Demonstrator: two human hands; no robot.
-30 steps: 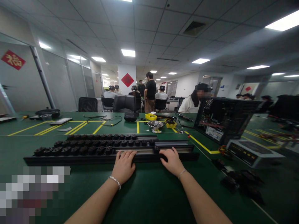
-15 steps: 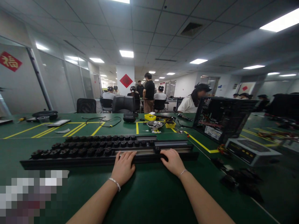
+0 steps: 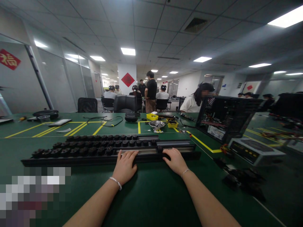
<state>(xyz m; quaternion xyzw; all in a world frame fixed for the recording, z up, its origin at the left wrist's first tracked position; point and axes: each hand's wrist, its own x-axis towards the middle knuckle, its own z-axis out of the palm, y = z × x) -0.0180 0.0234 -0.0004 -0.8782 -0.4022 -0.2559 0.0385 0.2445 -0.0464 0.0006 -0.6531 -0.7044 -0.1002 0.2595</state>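
Several long black track rails (image 3: 78, 162) lie side by side across the green table, their left parts filled with rows of round black socket modules (image 3: 84, 151). My left hand (image 3: 125, 167) rests on the front rail with its fingers stretched over the slot and its thumb at the near side. A single socket module (image 3: 160, 148) sits farther right in that rail, apart from the row. Against its right side are the curled fingers of my right hand (image 3: 175, 161), with the thumb low on the rail's front. The fingertips' exact grip is partly hidden.
An open black computer case (image 3: 227, 116) stands at the right, with a power supply unit (image 3: 257, 151) and dark blurred parts (image 3: 245, 179) nearer me. Behind the rails are a metal bowl (image 3: 156, 124), yellow bins (image 3: 152, 117) and a black cable (image 3: 106, 119). A person (image 3: 196, 97) sits across the table.
The view has tilted slightly, so the rails appear a little higher. Both hands and the lone socket module keep nearly the same places on the front rail.
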